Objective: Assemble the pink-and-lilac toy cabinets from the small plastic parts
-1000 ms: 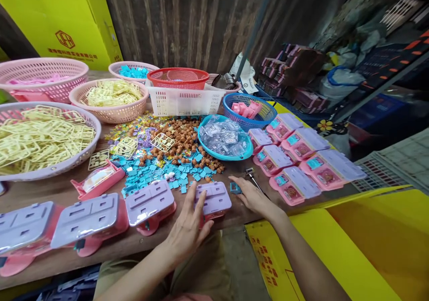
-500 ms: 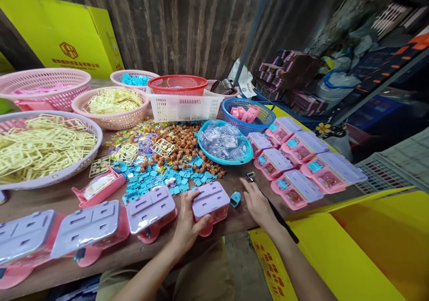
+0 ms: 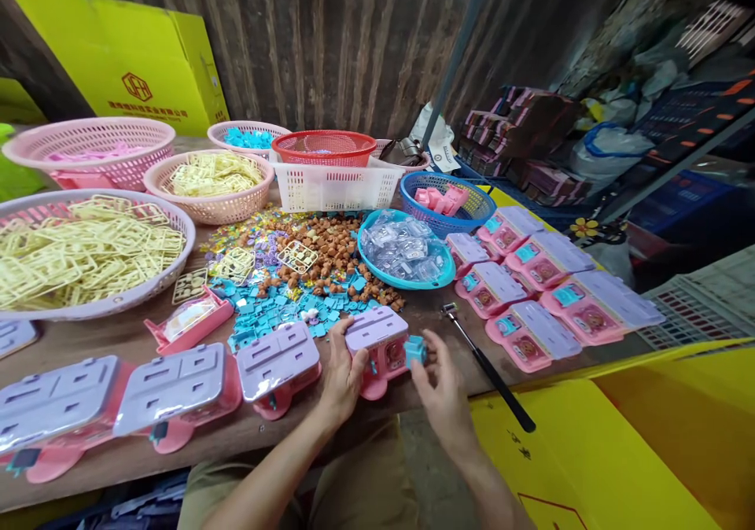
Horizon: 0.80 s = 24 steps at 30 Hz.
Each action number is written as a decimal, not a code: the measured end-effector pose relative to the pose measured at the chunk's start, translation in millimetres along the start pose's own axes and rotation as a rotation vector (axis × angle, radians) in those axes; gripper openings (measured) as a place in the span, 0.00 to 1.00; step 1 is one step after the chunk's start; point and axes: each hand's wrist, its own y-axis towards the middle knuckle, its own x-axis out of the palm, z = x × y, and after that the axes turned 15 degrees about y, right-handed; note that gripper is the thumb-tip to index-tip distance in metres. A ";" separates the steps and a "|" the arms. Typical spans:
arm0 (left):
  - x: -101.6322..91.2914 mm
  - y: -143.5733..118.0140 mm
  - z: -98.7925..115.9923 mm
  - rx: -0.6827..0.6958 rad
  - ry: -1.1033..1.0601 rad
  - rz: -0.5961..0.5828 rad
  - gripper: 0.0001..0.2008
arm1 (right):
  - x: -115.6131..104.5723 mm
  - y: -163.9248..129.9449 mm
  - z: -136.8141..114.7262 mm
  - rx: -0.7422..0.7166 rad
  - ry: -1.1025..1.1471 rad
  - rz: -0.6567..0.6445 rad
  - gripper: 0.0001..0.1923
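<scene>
My left hand point(image 3: 345, 373) grips a pink plastic toy box with a lilac lid point(image 3: 377, 327) at the table's front edge. The box is tilted, so its printed front shows. In my right hand point(image 3: 440, 380) a small blue plastic piece point(image 3: 416, 350) is pinched between thumb and fingers, close beside the box's right side. A black-handled metal hammer point(image 3: 489, 369) lies just right of that hand. Similar lilac-lidded boxes point(image 3: 277, 363) stand in a row to the left, and loose blue parts point(image 3: 283, 314) lie behind.
Finished-looking pink and lilac boxes point(image 3: 534, 337) are grouped on the right. A turquoise basket point(image 3: 406, 282) holds clear plastic parts, and a large lilac basket point(image 3: 147, 286) holds cream frames. Brown pieces point(image 3: 330, 255) are heaped mid-table. A yellow carton point(image 3: 590, 451) stands at lower right.
My right hand has picked up the blue piece from the table and brought it to the box. My left hand has tilted the box. The view has shifted slightly left.
</scene>
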 end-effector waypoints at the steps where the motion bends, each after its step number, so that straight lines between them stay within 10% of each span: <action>1: 0.5 0.1 0.2 -0.003 -0.014 0.010 0.23 | 7.4 -8.6 -8.3 -0.021 0.069 -0.020 0.17; 9: 0.0 -0.2 3.7 -0.080 -0.113 -0.017 0.27 | 55.4 -25.2 -24.2 -0.206 -0.046 0.084 0.17; 24: -6.2 4.6 -1.5 -0.025 -0.112 -0.084 0.26 | 67.7 -22.9 -10.7 -0.331 -0.096 0.168 0.15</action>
